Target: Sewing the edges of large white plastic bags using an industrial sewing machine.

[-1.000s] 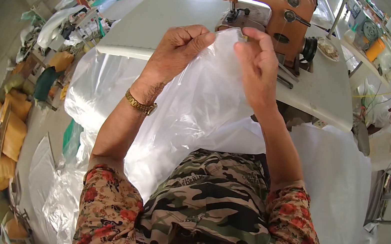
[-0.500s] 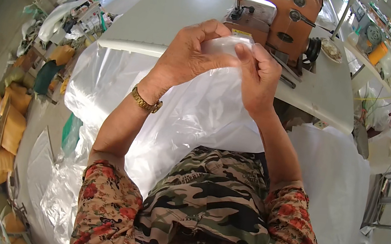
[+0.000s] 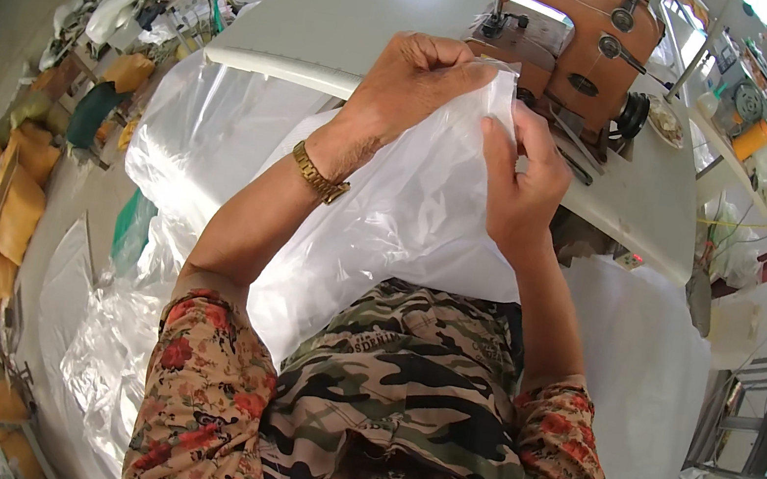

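A large sheet of clear, whitish plastic film (image 3: 400, 197) hangs from both my hands and spreads down over my lap. My left hand (image 3: 419, 81), with a gold watch on its wrist, pinches the film's top edge between thumb and curled fingers. At the folded corner of that edge, my right hand (image 3: 530, 177) has its thumb on the near side and its fingers behind, closed on the film. Both hands are raised just in front of an orange-brown sewing machine (image 3: 593, 63). The film between them is drawn up into a narrow folded strip.
A pale work table (image 3: 338, 15) carries the machine and extends left. On its right side sits a small dish (image 3: 664, 121). White sheeting (image 3: 630, 346) lies at my right, crumpled film (image 3: 111, 367) at my left. Orange-yellow bundles (image 3: 4, 223) stand far left, a dark metal rack (image 3: 754, 414) far right.
My hands have shifted slightly right and drawn apart. The film, bunched between them before, is now stretched with its folded edge upright. The view has also shifted a little.
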Tool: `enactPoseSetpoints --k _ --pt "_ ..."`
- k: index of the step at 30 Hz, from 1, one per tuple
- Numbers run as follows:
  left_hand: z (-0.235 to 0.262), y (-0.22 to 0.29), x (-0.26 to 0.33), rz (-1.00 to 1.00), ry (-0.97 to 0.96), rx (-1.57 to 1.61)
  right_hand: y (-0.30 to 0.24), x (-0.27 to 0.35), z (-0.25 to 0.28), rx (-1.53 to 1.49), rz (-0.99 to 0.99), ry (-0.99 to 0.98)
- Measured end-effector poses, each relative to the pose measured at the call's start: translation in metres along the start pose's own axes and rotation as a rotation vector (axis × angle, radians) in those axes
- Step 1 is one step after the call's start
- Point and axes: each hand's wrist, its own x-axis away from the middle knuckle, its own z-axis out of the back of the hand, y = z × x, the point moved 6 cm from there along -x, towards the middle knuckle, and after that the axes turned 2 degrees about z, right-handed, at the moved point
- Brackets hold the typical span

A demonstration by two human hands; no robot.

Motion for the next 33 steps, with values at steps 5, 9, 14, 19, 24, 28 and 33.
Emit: enactPoseSetpoints --k 5,9,14,19,24,28,33 --pt "0.0 -0.013 -0.003 -0.023 -0.028 0.058 -0.009 0.009 -0.007 0.127 0.17 -0.085" --pt "0.0 -0.022 -0.006 -0.008 -0.025 0.05 -0.006 0.013 -0.013 0.188 0.176 -0.166" --pt "0.0 -0.031 -0.005 0.033 -0.082 0.138 -0.003 0.014 -0.018 0.261 0.2 -0.194" --pt "0.0 -0.04 -0.02 -0.016 -0.231 -0.027 0.017 0.016 -0.021 0.372 0.08 -0.32" --pt "0.013 -0.049 -0.051 -0.274 0.018 -0.677 0.051 0.021 -0.031 0.226 -0.156 -0.456" --pt "0.017 -0.067 -0.086 -0.333 0.028 -0.708 0.094 -0.012 -0.022 0.184 -0.034 -0.379" --pt "0.022 -0.091 -0.139 -0.21 -0.074 -0.43 0.151 -0.055 -0.032 0.582 0.31 -0.174"
